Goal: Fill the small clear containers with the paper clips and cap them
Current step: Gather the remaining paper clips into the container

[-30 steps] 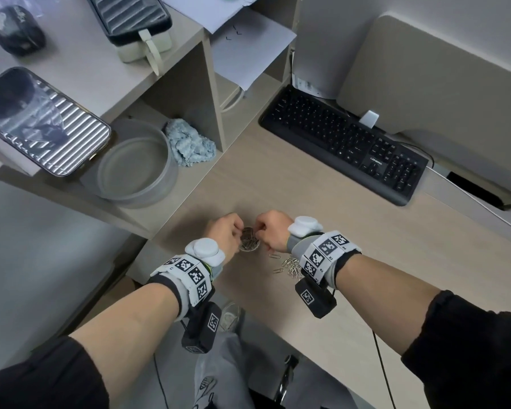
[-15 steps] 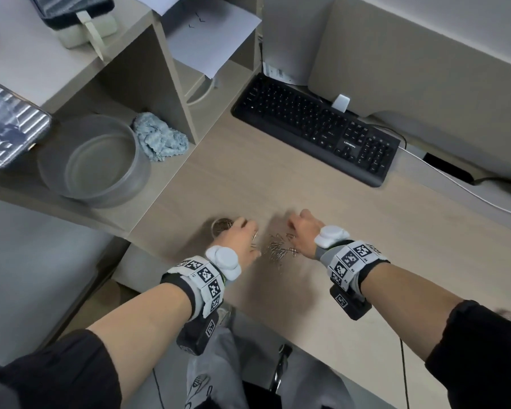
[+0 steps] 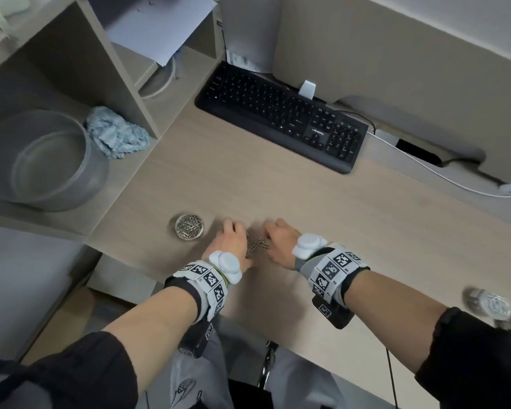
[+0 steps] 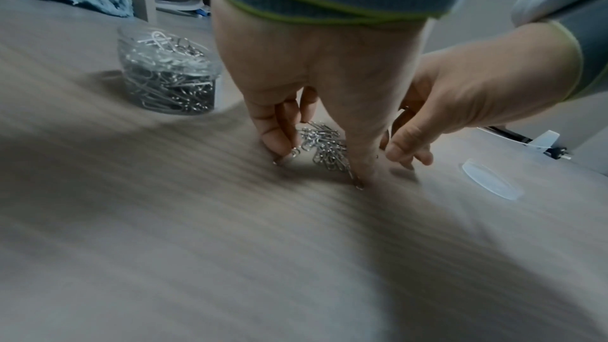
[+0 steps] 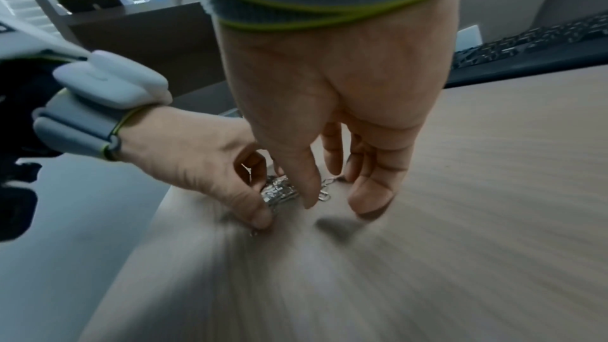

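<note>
At the counter's near edge, the left hand pinches the paper clips, the right hand's grip released beside them.

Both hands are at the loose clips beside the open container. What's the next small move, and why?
Probably close the left hand on the loose paper clips and lift them: its thumb and fingers curl round the pile, the right hand hems it in, and the container stands uncapped to its left.

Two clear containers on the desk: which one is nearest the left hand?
The open container, full of paper clips, just left of the left hand. The other container, blurred, sits far right beside the right forearm.
</note>
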{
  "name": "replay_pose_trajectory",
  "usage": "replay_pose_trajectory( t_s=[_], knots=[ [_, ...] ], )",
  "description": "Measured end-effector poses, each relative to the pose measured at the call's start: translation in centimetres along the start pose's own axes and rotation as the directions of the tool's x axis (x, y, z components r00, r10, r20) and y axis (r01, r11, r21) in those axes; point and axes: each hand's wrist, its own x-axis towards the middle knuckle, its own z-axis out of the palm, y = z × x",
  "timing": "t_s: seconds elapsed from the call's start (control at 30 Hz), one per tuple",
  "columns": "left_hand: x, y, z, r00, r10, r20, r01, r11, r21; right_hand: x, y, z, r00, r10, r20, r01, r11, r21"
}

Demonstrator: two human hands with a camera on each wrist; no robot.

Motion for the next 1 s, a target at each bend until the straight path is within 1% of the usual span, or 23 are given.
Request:
replay_pose_trajectory(
  t_s=[0.13,0.2,0.3,0.33,0.4,0.47,0.63,0.8,1.0],
  knots=[
    [0.5,0.6,-0.1,1.000,0.016,0.018,-0.016,1.000,-0.024,-0.1,0.3,0.2,0.999,0.021,-0.024,-0.022,0.998,-0.055],
    [0.5,0.5,-0.4,1.000,0.003,0.022,-0.002,0.998,-0.058,0.4,-0.2,0.2,0.999,-0.001,-0.032,0.000,0.999,-0.047],
    [0.2,-0.4,-0.9,1.000,0.006,-0.010,-0.007,0.996,-0.093,1.0,-0.7,0.1,0.999,-0.024,-0.042,0.024,1.000,-0.013],
    [0.0,-0.7,-1.0,1.000,-0.001,-0.018,-0.001,0.996,-0.093,1.1,-0.7,-0.1,0.998,-0.026,-0.055,0.025,0.999,-0.020],
    [-0.4,-1.3,-1.1,0.999,-0.036,0.009,0.036,0.998,-0.060,1.3,-0.8,-0.2,0.997,-0.043,-0.062,0.041,0.998,-0.042],
    [-0.7,-1.6,-1.1,0.998,-0.055,0.038,0.056,0.998,-0.017,1.5,-0.9,-0.3,0.997,-0.062,-0.052,0.059,0.996,-0.062],
    [-0.2,-0.8,-0.7,0.998,-0.040,0.047,0.038,0.999,0.033,2.0,-1.7,-0.2,0.992,-0.124,-0.008,0.122,0.986,-0.112],
    [0.6,-1.1,-0.9,0.996,-0.066,0.062,0.070,0.996,-0.062,2.0,-1.9,0.2,0.989,-0.148,0.004,0.147,0.984,-0.097],
    [1.2,-1.0,-0.8,0.997,-0.001,0.071,0.005,0.999,-0.054,1.8,-2.1,0.5,0.991,-0.130,0.022,0.131,0.991,-0.031]
  ],
)
